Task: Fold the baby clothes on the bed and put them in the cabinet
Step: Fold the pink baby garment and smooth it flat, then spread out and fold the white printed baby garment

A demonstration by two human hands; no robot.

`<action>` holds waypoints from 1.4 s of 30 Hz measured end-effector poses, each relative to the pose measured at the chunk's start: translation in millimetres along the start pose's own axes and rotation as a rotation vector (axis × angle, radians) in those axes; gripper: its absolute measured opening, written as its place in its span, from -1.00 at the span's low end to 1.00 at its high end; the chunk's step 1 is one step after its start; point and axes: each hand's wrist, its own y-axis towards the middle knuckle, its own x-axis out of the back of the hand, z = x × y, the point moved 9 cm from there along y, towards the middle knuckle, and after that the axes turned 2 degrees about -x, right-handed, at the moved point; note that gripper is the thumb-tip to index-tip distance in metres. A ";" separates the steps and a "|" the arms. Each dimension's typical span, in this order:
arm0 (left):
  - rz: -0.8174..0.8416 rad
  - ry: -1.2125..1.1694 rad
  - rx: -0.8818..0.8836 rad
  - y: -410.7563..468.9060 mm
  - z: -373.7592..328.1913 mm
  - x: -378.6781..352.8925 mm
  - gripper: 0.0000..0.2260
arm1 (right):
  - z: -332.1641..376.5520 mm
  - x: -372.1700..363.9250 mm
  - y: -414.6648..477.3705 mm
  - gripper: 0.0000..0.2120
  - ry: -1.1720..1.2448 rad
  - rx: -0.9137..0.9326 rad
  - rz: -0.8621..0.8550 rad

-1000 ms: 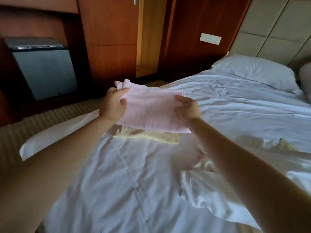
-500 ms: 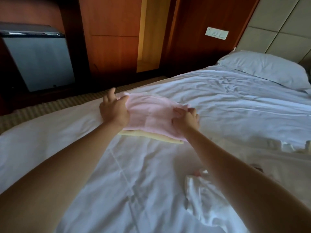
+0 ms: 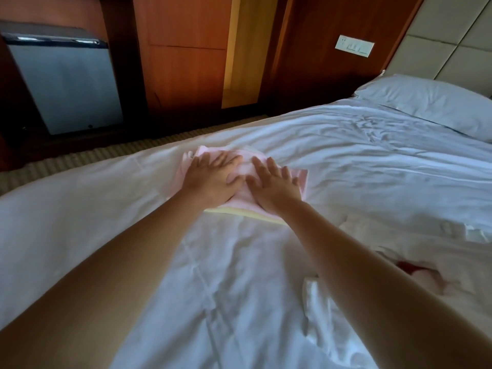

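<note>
Head view: the only view.
Left hand (image 3: 210,179): flat, palm down on the left half of the pink garment (image 3: 300,181); fingers straight and spread, gripping nothing.
Right hand (image 3: 271,187): flat on the right half, just beside the left; fingers released, pressing down.
Pink garment: folded, on the bed (image 3: 226,283), near its far edge.
Yellow garment (image 3: 253,214): folded, beneath the pink one, near edge showing.
White clothes (image 3: 319,315): rumpled, by the right forearm.
Red patch (image 3: 410,269): blurred, perhaps a print on another piece.
Pillow (image 3: 431,102): far right.
Cabinet (image 3: 186,62): wooden, beyond the bed.
Mini fridge (image 3: 66,83): left of the cabinet.
</note>
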 end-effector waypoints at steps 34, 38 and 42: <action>0.020 -0.294 -0.566 -320.4 -337.9 208.9 -0.53 | -173.8 212.2 -498.4 -0.49 0.023 -0.212 -0.185; 0.054 -0.310 -0.628 -318.5 -377.2 200.9 -0.54 | -211.0 216.0 -510.4 -0.51 0.025 -0.291 -0.198; 0.084 -0.345 -0.635 -301.8 -393.4 182.1 -0.55 | -239.6 209.9 -499.8 -0.52 0.053 -0.351 -0.177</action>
